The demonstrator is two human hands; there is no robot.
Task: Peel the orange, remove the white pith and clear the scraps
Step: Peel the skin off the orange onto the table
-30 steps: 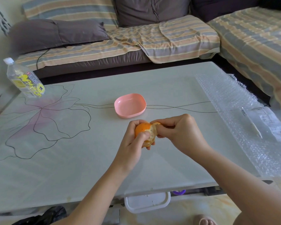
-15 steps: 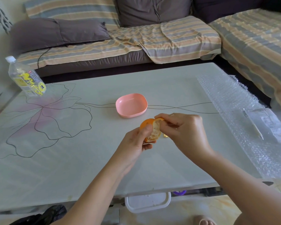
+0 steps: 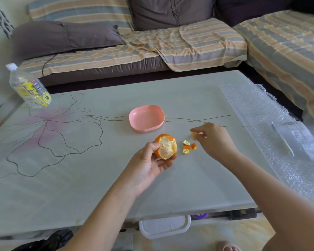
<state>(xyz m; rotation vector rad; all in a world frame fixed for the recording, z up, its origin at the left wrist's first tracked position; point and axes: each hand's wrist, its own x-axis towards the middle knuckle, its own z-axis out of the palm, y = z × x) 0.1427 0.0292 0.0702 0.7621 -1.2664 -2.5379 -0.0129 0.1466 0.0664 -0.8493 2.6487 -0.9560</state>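
In left hand [image 3: 146, 165], orange [image 3: 166, 146] partly peeled.

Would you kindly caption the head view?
Left hand holds the partly peeled orange; right hand pinches a peel piece beside scraps.

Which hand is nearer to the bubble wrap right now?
Right. The right hand, pinching a peel piece, lies left of the bubble wrap; the left hand, holding the orange, is farther left, beyond the scraps.
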